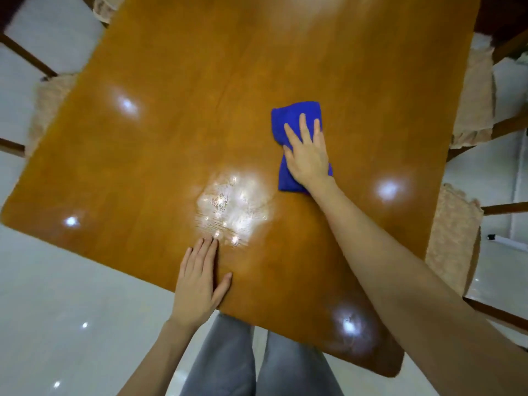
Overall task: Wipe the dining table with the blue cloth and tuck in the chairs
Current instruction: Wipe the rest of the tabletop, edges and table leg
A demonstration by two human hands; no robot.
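wooden table [171, 138], blue cloth [294, 115] under right hand [308, 155]

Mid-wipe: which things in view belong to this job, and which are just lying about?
Job: blue cloth under right hand; dining table, left hand flat on it; chairs around it.
Lying about: small white object on the floor, too small to identify.

A glossy white tiled floor [57, 281] fills the left side and bottom of the view, with 2 small bright light spots [85, 325] reflected in it at lower left. Legs in grey trousers [228, 364] stand at bottom centre. At far right, a slim white object with a black tip [507, 242] lies on the floor.
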